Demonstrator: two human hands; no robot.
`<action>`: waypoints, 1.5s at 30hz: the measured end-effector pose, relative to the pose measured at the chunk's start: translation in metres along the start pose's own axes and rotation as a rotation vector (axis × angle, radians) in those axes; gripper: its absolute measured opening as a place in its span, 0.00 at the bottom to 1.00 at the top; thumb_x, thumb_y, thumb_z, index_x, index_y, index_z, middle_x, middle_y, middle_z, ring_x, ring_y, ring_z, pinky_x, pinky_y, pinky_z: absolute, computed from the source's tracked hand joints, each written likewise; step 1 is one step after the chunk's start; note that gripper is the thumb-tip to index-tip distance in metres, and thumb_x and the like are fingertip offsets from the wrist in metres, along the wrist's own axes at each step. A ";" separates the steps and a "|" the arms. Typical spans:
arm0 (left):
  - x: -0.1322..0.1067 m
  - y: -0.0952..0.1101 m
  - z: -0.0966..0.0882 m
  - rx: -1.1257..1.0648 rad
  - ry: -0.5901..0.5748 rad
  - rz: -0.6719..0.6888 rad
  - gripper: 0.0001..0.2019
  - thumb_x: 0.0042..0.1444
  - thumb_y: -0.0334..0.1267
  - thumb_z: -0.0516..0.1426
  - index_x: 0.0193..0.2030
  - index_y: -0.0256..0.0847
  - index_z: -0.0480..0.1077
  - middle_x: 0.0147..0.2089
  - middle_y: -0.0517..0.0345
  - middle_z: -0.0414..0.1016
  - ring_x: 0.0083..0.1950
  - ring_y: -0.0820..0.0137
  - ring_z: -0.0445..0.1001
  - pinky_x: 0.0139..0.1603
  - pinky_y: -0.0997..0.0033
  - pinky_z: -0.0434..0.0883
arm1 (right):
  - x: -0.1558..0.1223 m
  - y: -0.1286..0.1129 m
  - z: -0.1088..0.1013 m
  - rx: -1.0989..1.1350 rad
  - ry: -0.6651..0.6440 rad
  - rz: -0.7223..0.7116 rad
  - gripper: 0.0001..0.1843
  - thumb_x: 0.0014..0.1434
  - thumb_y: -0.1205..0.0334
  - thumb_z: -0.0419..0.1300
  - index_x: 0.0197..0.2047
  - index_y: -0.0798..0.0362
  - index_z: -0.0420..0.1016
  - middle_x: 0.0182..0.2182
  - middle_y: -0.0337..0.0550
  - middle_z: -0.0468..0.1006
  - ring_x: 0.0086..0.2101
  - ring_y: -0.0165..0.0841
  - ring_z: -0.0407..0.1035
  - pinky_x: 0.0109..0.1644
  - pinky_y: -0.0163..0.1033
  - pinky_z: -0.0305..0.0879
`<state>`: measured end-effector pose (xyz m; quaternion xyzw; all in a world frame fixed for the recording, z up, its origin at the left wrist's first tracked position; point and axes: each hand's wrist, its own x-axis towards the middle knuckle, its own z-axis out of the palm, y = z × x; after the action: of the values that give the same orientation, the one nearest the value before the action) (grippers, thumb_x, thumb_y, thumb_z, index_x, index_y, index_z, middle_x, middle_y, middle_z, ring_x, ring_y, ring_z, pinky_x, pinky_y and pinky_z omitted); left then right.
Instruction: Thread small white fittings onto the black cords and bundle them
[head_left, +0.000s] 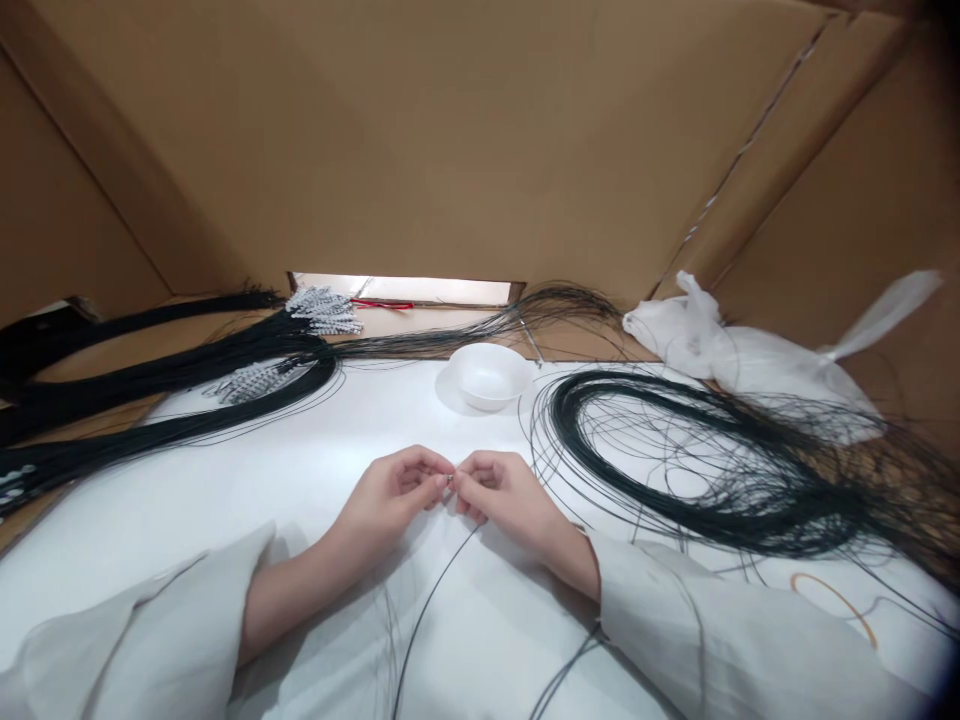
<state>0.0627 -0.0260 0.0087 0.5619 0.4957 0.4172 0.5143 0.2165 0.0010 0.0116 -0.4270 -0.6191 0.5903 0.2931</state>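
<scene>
My left hand and my right hand meet fingertip to fingertip over the white table. Between the pinched fingers sits a small metal piece, too tiny to name. A thin dark cable runs down from beneath my right hand toward the front edge; its upper end is hidden by the fingers. Just beyond the hands stands a white bowl. To the right of my right hand lies a loose coil of dark cables.
Bundles of black cables with black-and-white ends lie at left. A white plastic bag rests back right, and an orange band lies near my right sleeve. Cardboard walls enclose the table; a slot opens at the back.
</scene>
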 end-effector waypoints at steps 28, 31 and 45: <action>0.001 0.003 0.002 -0.057 0.006 -0.057 0.06 0.51 0.35 0.56 0.32 0.35 0.70 0.25 0.59 0.70 0.28 0.73 0.67 0.31 0.73 0.64 | -0.001 0.002 0.003 -0.050 0.077 -0.026 0.06 0.49 0.65 0.55 0.22 0.56 0.67 0.18 0.38 0.70 0.20 0.25 0.62 0.24 0.30 0.58; 0.002 0.001 0.002 -0.069 0.008 -0.045 0.06 0.51 0.36 0.56 0.33 0.35 0.70 0.25 0.59 0.70 0.29 0.73 0.68 0.32 0.73 0.65 | -0.001 0.002 0.003 -0.043 0.076 -0.024 0.06 0.49 0.66 0.55 0.22 0.56 0.67 0.18 0.38 0.70 0.20 0.25 0.62 0.24 0.30 0.58; 0.002 0.000 0.002 -0.072 0.004 -0.053 0.06 0.52 0.36 0.56 0.32 0.35 0.70 0.25 0.59 0.70 0.28 0.74 0.67 0.31 0.74 0.63 | 0.000 0.002 0.002 -0.012 0.058 -0.021 0.06 0.48 0.66 0.55 0.22 0.56 0.67 0.18 0.38 0.70 0.20 0.25 0.62 0.24 0.30 0.58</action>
<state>0.0646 -0.0240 0.0080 0.5289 0.4963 0.4219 0.5440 0.2153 0.0001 0.0091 -0.4389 -0.6185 0.5708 0.3146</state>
